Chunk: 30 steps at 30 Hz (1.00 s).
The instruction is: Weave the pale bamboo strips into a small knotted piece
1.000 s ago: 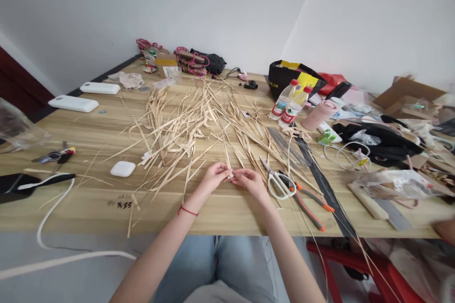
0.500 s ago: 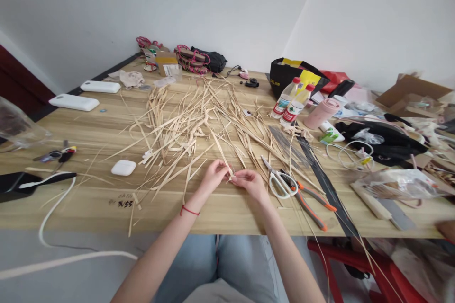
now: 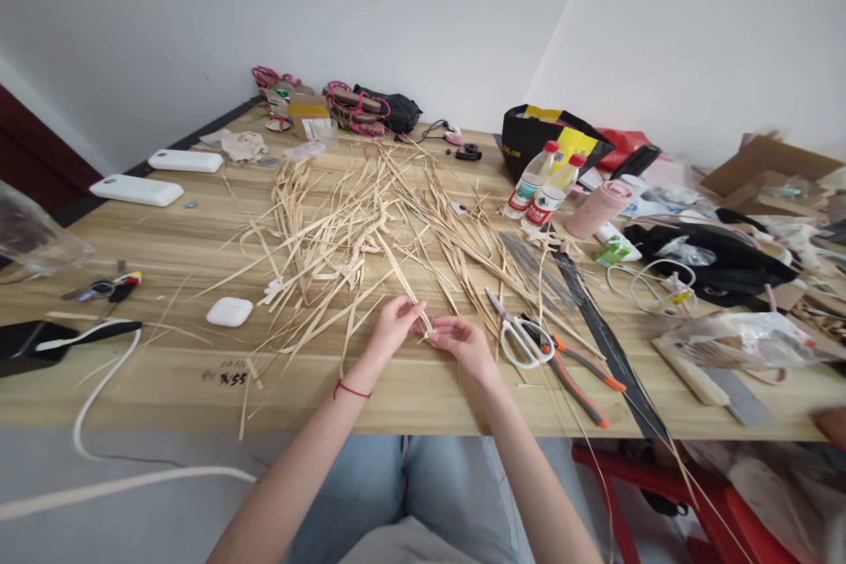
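Near the table's front, my left hand pinches a pale flat straw strip that runs up toward the pile. My right hand pinches the strip's near end, where a small folded or knotted bit shows between the fingertips. The two hands almost touch; how the end is folded is too small to make out. Beyond them spreads a loose pile of straw strips, with a twisted, braided-looking piece in its middle. White-handled scissors lie right of my right hand, beside orange-and-grey pliers.
Two water bottles, a pink cup and a black bag stand at the right back. A white earphone case lies left of the pile. Black tape crosses the table at right. A red stool stands below.
My left fingers have shifted slightly along the strip, and more of the strip shows between the hands. The right hand keeps its pinch at nearly the same spot.
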Each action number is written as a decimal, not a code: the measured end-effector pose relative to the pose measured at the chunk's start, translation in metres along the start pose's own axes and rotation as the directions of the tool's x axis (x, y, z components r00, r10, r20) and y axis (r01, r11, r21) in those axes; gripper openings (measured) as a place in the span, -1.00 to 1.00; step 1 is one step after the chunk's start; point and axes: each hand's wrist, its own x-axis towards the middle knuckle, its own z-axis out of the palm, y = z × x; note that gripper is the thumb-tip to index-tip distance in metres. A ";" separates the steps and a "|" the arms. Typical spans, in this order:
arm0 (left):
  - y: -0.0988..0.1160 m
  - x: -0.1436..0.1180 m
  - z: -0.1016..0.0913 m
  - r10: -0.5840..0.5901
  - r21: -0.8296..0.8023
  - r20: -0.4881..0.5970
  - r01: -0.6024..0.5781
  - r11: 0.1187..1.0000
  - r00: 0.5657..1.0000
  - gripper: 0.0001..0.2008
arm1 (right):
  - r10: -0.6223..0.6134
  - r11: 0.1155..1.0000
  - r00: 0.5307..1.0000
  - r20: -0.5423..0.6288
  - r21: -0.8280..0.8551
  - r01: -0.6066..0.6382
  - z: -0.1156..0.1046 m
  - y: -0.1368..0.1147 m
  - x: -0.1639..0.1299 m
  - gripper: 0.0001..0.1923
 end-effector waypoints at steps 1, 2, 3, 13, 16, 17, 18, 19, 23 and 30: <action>0.000 0.000 0.000 -0.006 0.002 -0.008 0.006 1.000 1.000 -0.70 | -0.001 1.000 1.000 -0.001 0.000 0.001 0.000 0.001 0.000 -0.63; 0.001 0.000 -0.001 -0.011 0.006 -0.007 0.011 1.000 1.000 -0.70 | -0.003 1.000 1.000 0.001 -0.001 0.003 0.000 0.002 -0.001 -0.63; 0.001 0.000 -0.001 -0.014 0.011 -0.003 0.014 1.000 1.000 -0.70 | -0.004 1.000 1.000 0.004 -0.001 0.004 0.000 0.002 -0.001 -0.64; -0.004 0.002 0.000 0.043 0.081 -0.014 -0.042 0.996 0.999 -0.74 | 0.052 0.996 0.999 -0.013 0.075 -0.051 -0.005 0.008 0.001 -0.69; -0.005 0.001 -0.001 0.050 0.109 -0.022 -0.047 0.993 0.999 -0.74 | 0.042 0.997 0.999 -0.027 0.060 -0.040 -0.005 0.008 0.001 -0.66; -0.006 0.001 -0.001 0.044 0.105 -0.034 -0.040 0.994 0.998 -0.73 | 0.038 0.998 0.999 -0.027 0.059 -0.036 -0.004 0.008 0.000 -0.65; -0.005 0.001 -0.001 0.035 0.094 -0.050 -0.031 0.995 0.998 -0.73 | 0.034 0.998 0.999 -0.024 0.061 -0.032 -0.004 0.008 0.000 -0.65; -0.005 0.001 -0.001 0.025 0.076 -0.067 -0.020 0.997 0.997 -0.72 | 0.030 0.997 0.999 -0.020 0.065 -0.029 -0.003 0.007 -0.001 -0.65; -0.001 0.002 -0.003 -0.049 -0.017 -0.105 0.048 0.999 0.993 -0.72 | 0.021 0.997 1.000 0.011 0.077 -0.022 -0.001 0.005 -0.003 -0.66; 0.001 0.002 -0.004 -0.127 -0.082 -0.144 0.116 0.990 0.981 -0.75 | 0.007 1.000 0.999 0.050 -0.013 -0.006 0.003 -0.002 -0.008 -0.65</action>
